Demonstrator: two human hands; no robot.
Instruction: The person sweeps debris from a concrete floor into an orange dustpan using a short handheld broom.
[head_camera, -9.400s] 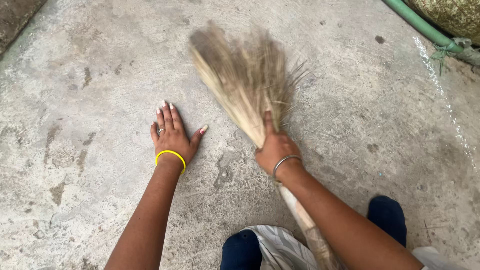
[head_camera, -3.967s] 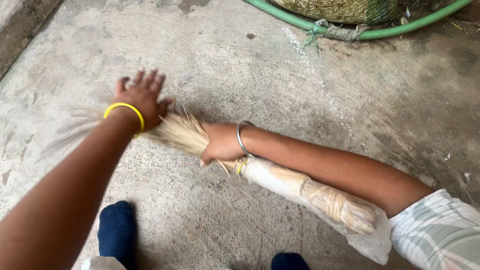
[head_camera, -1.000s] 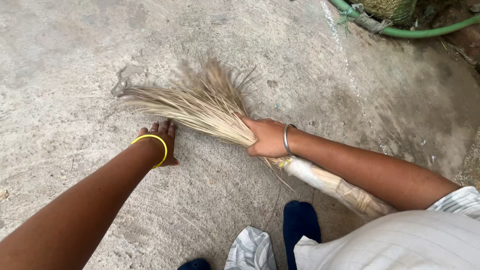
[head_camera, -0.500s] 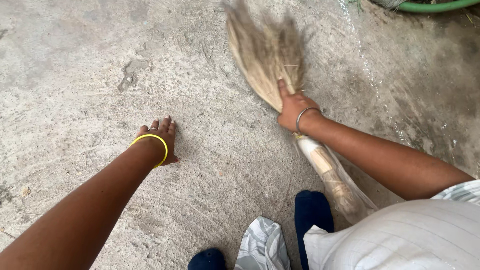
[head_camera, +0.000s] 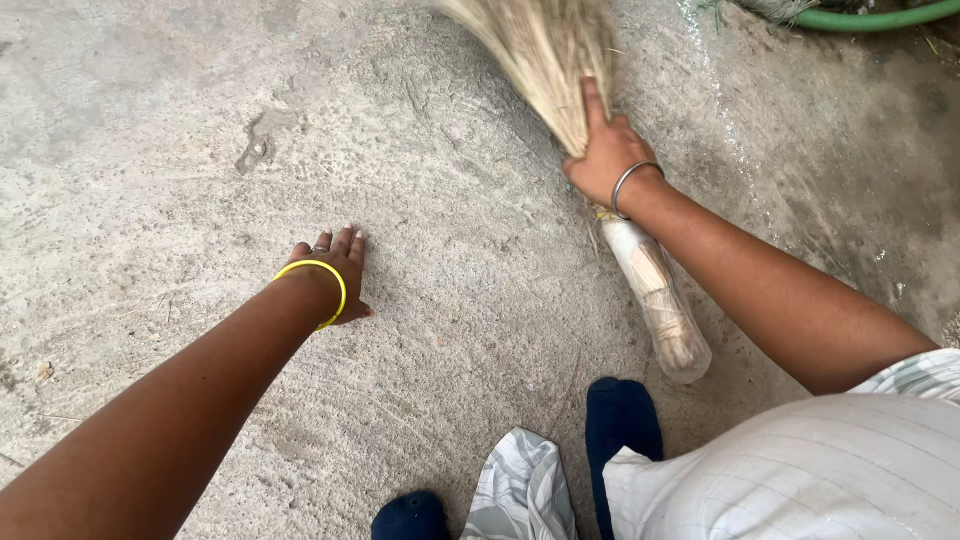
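Both hands were busy: right hand (head_camera: 605, 160) clenched round the pale straw broom (head_camera: 560, 55), left hand (head_camera: 335, 270) spread flat on the grey concrete floor (head_camera: 150, 150), sweeping looked unfinished.

floor (head_camera: 150, 130) open left and centre | green hose (head_camera: 880, 17) blocks top right | broom (head_camera: 560, 60) fills top centre

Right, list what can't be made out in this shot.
- Broom bristle tips: cut off by the top edge, head view.
- Green hose: only a short stretch shows at the top right corner.
- Left hand palm: pressed to the concrete floor, hidden beneath the hand.
- Right hand grip: fingers hidden under the broom.
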